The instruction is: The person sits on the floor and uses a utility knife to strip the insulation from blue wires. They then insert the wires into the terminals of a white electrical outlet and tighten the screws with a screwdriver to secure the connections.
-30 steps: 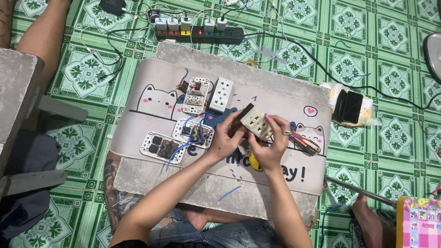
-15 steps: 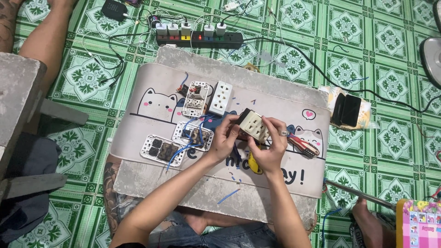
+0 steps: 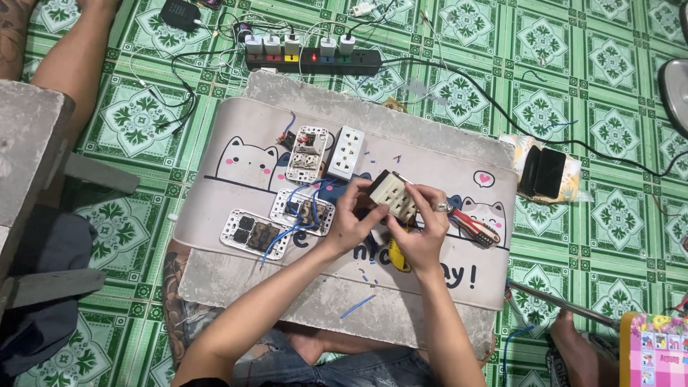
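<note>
Two hands, left hand [image 3: 352, 223] and right hand [image 3: 423, 231], fingers clamped on beige socket [image 3: 394, 195]; looks light, stiff; grip edges.

matt plastic socket [image 3: 393, 195], rough concrete slab [image 3: 301, 301]

The floor [image 3: 609, 79] has green tiles with a white and dark green flower pattern. The mat [image 3: 236, 129] is pale grey-beige with white cartoon cats, pink cheeks, a pink heart and black letters. The socket [image 3: 393, 195] in the hands is cream. At the mat's far edge lies a white outlet [image 3: 346, 152]. Near the left edge, the plates [image 3: 251, 231] are white with dark inserts and blue wires [image 3: 281, 235]. The power strip [image 3: 313, 60] is black with white plugs. The pliers [image 3: 474, 225] have red and black handles. The box [image 3: 658, 351] is pink.
</note>
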